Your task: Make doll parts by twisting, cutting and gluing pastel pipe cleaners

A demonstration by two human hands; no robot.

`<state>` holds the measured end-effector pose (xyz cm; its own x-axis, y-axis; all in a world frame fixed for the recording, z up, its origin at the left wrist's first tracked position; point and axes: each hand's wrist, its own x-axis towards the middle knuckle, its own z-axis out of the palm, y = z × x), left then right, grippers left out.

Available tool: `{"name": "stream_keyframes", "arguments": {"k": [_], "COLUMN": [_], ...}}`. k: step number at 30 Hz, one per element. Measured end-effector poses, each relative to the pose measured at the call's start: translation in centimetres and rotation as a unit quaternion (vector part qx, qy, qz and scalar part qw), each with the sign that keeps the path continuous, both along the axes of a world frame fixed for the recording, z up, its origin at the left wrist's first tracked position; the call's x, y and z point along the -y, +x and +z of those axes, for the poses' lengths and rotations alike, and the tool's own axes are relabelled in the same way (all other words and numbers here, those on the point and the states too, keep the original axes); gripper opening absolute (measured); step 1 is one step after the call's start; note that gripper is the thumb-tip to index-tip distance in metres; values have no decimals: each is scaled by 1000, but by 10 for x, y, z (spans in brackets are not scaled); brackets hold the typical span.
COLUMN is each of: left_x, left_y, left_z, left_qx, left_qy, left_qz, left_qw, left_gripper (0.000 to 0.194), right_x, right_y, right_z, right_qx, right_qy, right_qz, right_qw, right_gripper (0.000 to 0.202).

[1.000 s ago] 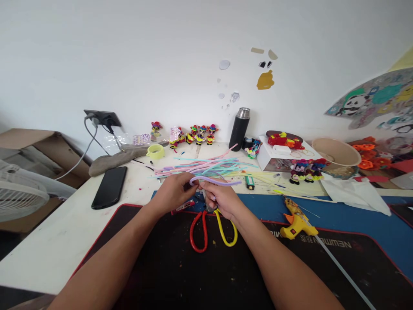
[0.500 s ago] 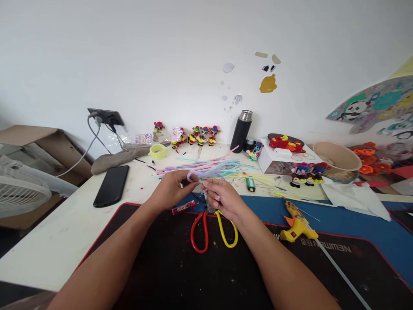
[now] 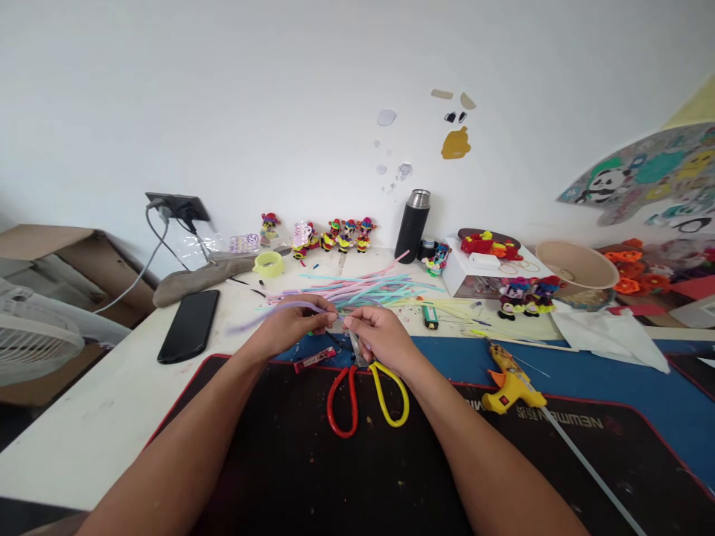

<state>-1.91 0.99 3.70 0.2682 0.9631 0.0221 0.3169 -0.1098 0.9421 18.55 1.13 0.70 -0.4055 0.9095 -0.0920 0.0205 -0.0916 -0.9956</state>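
Note:
My left hand (image 3: 302,321) pinches a lavender pipe cleaner (image 3: 251,318), whose free length trails out to the left, blurred. Close beside it, my right hand (image 3: 377,333) is also pinched at the fingertips, on what looks like the same lavender strand. The fingertips of both hands nearly meet. Below them lie scissors with a red handle loop (image 3: 342,432) and a yellow one (image 3: 391,423); their blades are partly hidden by my right hand. A pile of pink, teal and purple pipe cleaners (image 3: 369,286) lies behind the hands.
A phone (image 3: 188,326) and yellow tape roll (image 3: 269,263) are on the left. A black flask (image 3: 413,227) stands at the back. On the right are a yellow glue gun (image 3: 511,387), a white box (image 3: 474,281) and small figures (image 3: 525,298). A red tube (image 3: 314,360) lies near the scissors.
The lavender strand, looped above my left fingers before, now stretches out to the left. Both hands remain close together. The view has shifted slightly.

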Motion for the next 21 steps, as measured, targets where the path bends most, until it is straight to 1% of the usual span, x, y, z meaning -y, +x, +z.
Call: {"name": "stream_keyframes", "arguments": {"k": [2, 5, 8, 11, 14, 17, 19, 21], "left_x": [0, 0, 1, 2, 2, 1, 0, -2], "left_y": [1, 2, 1, 0, 0, 0, -1, -5], "left_z": [-1, -5, -8, -6, -4, -4, -5, -7], "left_qx": [-24, -59, -59, -59, -89, -101, -85, -44], "left_qy": [7, 17, 26, 53, 79, 90, 77, 45], "left_qz": [-4, -25, -41, -47, -23, 9, 14, 14], "left_qw": [1000, 998, 997, 996, 993, 991, 993, 998], "left_gripper": [36, 34, 31, 28, 24, 19, 17, 18], "right_x": [-1, 0, 1, 2, 1, -1, -1, -1], "right_y": [0, 0, -1, -1, -1, -1, -2, -2], "right_z": [-2, -3, -3, -4, -8, -13, -16, -17], "right_qx": [7, 20, 28, 17, 20, 39, 47, 50], "right_qy": [0, 10, 25, 25, 11, 16, 28, 38], "right_qz": [-3, 2, 7, 14, 28, 27, 23, 20], "right_qw": [1000, 1000, 999, 999, 999, 999, 998, 998], "right_gripper": [29, 27, 26, 27, 29, 29, 28, 27]}}
